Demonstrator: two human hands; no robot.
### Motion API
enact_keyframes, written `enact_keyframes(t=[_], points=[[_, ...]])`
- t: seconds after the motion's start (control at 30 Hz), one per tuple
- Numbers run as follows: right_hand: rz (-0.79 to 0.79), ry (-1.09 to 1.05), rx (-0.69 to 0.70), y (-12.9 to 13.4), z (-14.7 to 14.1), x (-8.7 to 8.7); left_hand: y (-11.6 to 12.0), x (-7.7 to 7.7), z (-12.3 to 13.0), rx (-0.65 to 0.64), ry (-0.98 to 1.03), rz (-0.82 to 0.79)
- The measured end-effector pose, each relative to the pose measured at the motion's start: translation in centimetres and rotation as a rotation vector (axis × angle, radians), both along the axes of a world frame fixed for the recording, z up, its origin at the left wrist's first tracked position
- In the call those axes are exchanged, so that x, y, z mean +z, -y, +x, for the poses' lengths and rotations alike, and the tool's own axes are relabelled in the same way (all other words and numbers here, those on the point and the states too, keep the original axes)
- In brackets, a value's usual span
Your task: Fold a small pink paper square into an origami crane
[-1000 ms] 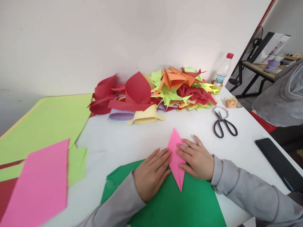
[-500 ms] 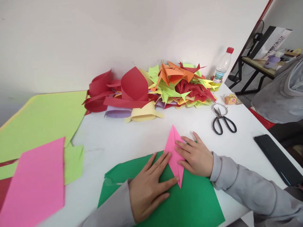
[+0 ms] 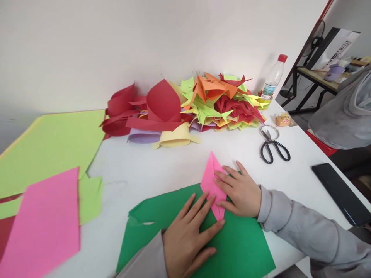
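Folded paper [image 3: 208, 175] on a sheet [image 3: 242, 245], scissors [image 3: 271, 143] to the right, paper pile [image 3: 220, 104] behind

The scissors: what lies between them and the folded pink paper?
In the head view: first the right hand, its fingers on the folded pink paper, with green paper beneath; then bare white tabletop up to the scissors.

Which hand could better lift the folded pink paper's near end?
Probably the left hand: its fingers reach the near end of the folded pink paper, while the right hand rests farther up.
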State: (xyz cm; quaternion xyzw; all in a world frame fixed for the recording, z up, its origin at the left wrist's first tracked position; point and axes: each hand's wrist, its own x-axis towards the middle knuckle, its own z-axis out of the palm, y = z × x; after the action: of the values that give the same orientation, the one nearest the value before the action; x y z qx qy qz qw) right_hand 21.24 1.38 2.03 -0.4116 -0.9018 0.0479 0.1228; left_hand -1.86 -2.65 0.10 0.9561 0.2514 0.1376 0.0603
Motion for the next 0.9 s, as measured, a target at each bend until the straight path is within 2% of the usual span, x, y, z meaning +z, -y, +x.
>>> enact_keyframes(t=[0.23, 0.3, 0.37, 0.47, 0.53, 0.63, 0.77, 0.9], points=[[-0.023, -0.005, 0.022, -0.1, 0.0, 0.0, 0.0, 1.1, -0.5, -0.035, 0.113, -0.019], [-0.036, 0.014, 0.034, -0.1, -0.1, 0.3, -0.8, 0.8, -0.8, -0.030, 0.162, 0.018], [-0.049, 0.038, 0.040, -0.2, -0.2, 0.6, -2.0, 0.1, -1.1, 0.064, 0.181, 0.099], [-0.082, 0.049, 0.068, -0.2, -0.3, 0.8, -3.9, -1.3, -1.1, 0.171, 0.125, 0.226], [-0.101, 0.041, 0.077, -0.3, -0.3, 0.8, -5.0, -2.2, -0.9, 0.147, 0.031, 0.253], [-0.110, 0.033, 0.073, -0.4, -0.2, 0.6, -6.1, -2.9, -0.5, 0.180, 0.017, 0.321], [-0.120, 0.037, 0.075, -0.4, -0.3, 0.4, -7.4, -3.1, 0.1, 0.151, -0.045, 0.350], [-0.115, 0.044, 0.077, -0.4, -0.3, 0.3, -9.0, -2.6, 1.1, 0.154, -0.125, 0.363]])
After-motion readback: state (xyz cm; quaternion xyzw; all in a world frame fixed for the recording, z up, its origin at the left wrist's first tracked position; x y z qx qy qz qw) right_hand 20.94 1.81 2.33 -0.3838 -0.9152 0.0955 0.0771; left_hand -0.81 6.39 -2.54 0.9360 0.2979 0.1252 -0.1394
